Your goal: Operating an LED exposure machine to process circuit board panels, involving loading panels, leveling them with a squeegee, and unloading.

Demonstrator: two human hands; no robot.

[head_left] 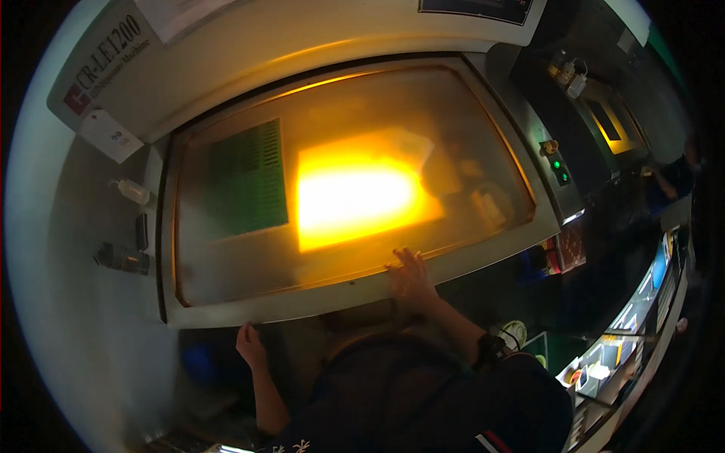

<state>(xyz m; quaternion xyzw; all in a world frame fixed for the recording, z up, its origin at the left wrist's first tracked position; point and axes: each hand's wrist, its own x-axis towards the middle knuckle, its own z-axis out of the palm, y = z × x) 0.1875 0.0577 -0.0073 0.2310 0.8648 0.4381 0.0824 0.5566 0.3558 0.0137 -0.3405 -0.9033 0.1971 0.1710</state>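
Note:
A wide light-coloured frame (355,283) with a hazy see-through sheet (234,264) lies before me in a machine. On the sheet's left side shows a dark green panel (245,185) with rows of small marks. Beside it a yellow rectangle (362,196) glows, white-hot at its middle. My right hand (411,281) rests at the frame's front bar, open, its fingers spread toward the sheet. At the front edge further left is my left hand (251,345), its fingers curled together close to the frame's underside. Whatever they may hold is hidden.
The machine's pale hood (302,45) rises behind the frame. A white bottle (132,191) stands on the left ledge. Green-lit buttons (559,170) sit on the right side. Further right are another glowing workstation (612,124), a co-worker's arm (666,183) and a lit rack (604,362).

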